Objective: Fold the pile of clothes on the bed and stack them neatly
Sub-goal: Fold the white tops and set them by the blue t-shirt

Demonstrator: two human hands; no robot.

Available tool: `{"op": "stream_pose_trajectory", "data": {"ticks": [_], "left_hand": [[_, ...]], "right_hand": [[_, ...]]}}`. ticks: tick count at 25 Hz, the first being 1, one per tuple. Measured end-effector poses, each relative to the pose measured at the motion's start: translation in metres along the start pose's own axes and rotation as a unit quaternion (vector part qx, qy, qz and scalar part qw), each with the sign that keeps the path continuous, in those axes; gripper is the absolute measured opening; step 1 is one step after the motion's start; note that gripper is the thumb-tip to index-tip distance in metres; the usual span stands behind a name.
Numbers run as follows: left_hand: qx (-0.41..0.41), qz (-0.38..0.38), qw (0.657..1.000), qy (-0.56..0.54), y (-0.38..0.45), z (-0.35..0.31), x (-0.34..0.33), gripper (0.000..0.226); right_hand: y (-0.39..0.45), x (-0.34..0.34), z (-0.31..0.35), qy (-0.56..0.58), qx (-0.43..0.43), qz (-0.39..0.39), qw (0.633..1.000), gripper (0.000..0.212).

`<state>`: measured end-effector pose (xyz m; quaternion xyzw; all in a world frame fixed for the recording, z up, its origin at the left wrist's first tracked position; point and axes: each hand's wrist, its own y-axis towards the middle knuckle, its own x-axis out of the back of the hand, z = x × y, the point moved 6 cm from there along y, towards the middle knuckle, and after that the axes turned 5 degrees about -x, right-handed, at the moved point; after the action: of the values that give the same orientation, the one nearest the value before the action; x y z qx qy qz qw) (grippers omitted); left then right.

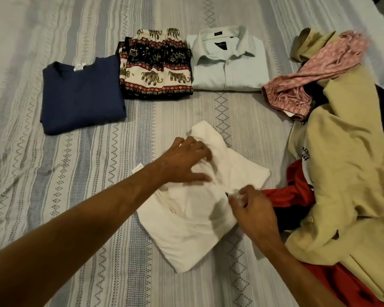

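Observation:
A white garment point(186, 222) lies partly folded on the bed in front of me. My left hand point(186, 161) rests on its upper part with fingers spread. My right hand point(251, 209) pinches the cloth at its right edge. Folded clothes sit in a row at the back: a navy top point(82, 98), elephant-print trousers point(155, 67) and a pale collared shirt point(228, 65). At the right lies an unfolded pile: a beige sweatshirt point(346, 178), a pink patterned piece point(315, 69), a red garment point(297, 187) and something dark underneath.
The bedspread point(53, 196) is grey and white with zigzag stripes. The pile spreads along the bed's right side down to the near right corner. Bare bedspread shows at the left and near me.

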<state>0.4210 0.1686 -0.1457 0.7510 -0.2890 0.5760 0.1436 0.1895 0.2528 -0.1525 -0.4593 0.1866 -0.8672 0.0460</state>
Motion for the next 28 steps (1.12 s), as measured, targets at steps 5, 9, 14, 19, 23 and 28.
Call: {"op": "stream_pose_trajectory", "data": {"ticks": [5, 9, 14, 19, 23, 28], "left_hand": [[0.019, 0.012, 1.0, 0.019, 0.074, 0.011, 0.019, 0.068], [0.008, 0.164, 0.978, 0.125, 0.113, 0.019, -0.013, 0.086], [-0.051, 0.142, 0.968, 0.202, 0.128, -0.003, 0.0, 0.042], [-0.12, 0.03, 0.989, 0.077, 0.089, -0.017, 0.062, 0.031], [-0.167, -0.063, 0.975, 0.131, -0.003, -0.029, 0.081, 0.024], [-0.123, -0.058, 0.969, 0.205, -0.124, -0.013, 0.021, 0.029]], "right_hand": [[0.072, 0.018, -0.018, 0.013, -0.127, -0.021, 0.992, 0.083], [0.099, 0.02, -0.028, 0.141, -0.207, -0.017, 0.968, 0.092], [0.109, 0.044, -0.047, 0.227, -0.218, 0.097, 0.944, 0.074], [0.053, 0.097, -0.012, 0.198, -0.013, 0.037, 0.979, 0.012], [-0.041, 0.075, 0.034, 0.084, 0.234, -0.054, 0.967, 0.017], [-0.135, -0.054, 0.063, -0.171, 0.426, -0.003, 0.888, 0.022]]}}
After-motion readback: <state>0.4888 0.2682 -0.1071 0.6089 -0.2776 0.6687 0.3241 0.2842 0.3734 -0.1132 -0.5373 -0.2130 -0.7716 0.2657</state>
